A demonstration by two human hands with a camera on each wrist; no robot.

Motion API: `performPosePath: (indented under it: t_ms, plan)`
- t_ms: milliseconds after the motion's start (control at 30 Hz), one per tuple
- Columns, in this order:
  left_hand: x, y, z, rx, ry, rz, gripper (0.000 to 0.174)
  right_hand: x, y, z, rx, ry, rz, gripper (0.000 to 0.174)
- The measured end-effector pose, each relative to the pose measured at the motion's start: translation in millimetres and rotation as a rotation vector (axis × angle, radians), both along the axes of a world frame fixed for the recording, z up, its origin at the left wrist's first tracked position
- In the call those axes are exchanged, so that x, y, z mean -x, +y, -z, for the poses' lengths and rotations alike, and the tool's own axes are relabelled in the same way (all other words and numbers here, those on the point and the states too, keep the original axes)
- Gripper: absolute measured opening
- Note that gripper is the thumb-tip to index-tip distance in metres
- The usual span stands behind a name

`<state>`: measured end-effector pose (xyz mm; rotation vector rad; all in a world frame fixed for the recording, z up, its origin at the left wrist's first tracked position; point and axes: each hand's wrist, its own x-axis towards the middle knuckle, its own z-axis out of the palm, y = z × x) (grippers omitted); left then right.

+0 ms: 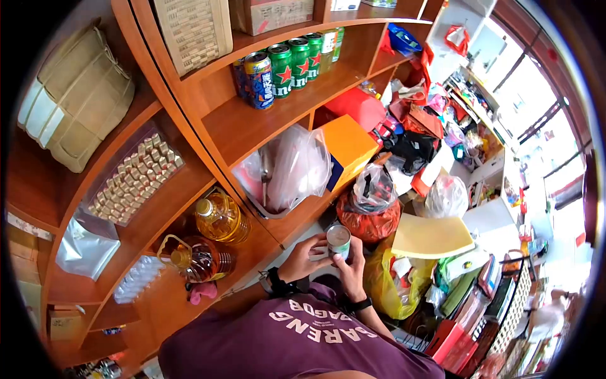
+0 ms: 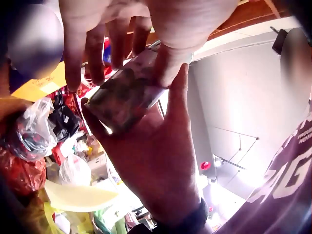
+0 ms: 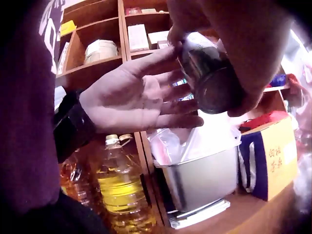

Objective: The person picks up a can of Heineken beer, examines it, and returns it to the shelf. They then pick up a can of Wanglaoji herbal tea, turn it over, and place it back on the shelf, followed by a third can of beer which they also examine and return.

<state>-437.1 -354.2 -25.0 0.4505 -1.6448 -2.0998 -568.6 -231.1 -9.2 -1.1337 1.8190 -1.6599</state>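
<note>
A small can with a greyish round top and a pale, greenish side is held in front of the chest. My right hand grips it, thumb along one side and fingers round the other. Beside it, my left hand has its fingers extended, and its thumb reaches the can. In the right wrist view the left palm faces the camera, and the can looks dark against the light. The left wrist view shows the can tilted between the right hand and the left thumb.
Wooden shelves hold green and blue drink cans, a metal bin with plastic bags and an orange box. Oil bottles stand low on the left. Red and yellow bags and a pale yellow board crowd the right side.
</note>
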Motion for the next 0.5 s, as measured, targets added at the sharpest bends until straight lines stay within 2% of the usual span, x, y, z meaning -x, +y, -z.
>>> performPosePath:
  t_ms: [67, 100, 200, 267, 333, 367, 400, 467, 500]
  plan:
    - [1.4, -6.8, -20.0, -0.006, -0.02, -0.025, 0.067, 3.7, -19.2, -0.9, 0.066, -0.358, -0.075, 0.051]
    - [2.2, -10.0, -25.5, 0.014, -0.021, -0.1, 0.067, 5.7, -29.8, -5.9, 0.095, -0.392, -0.12, 0.048]
    - [3.1, -25.1, -25.5, 0.024, -0.012, -0.246, 0.065, 16.8, -62.9, -6.2, 0.07, -0.391, -0.264, 0.047]
    - [1.1, -37.4, -30.3, 0.153, -0.019, -0.31, 0.063, 22.5, -89.8, -15.2, 0.118, -0.408, -0.345, 0.046]
    - [6.1, -46.9, -38.0, 0.129, 0.015, -0.355, 0.062, 30.6, -115.6, -22.3, 0.157, -0.465, -0.485, 0.046]
    - [6.2, -49.7, -37.3, 0.1, 0.007, -0.416, 0.061, 37.7, -129.0, -19.9, 0.15, -0.417, -0.539, 0.048]
    - [4.9, -50.3, -38.3, 0.07, -0.007, -0.473, 0.061, 44.3, -140.2, -40.1, 0.102, -0.3, -0.583, 0.049]
    - [14.2, -44.9, -53.2, 0.006, 0.007, -0.605, 0.057, 54.1, -164.0, -46.5, 0.058, -0.398, -0.713, 0.053]
    - [19.3, -45.5, -65.5, 0.024, 0.053, -0.655, 0.055, 61.0, -175.4, -61.0, 0.105, -0.315, -0.778, 0.058]
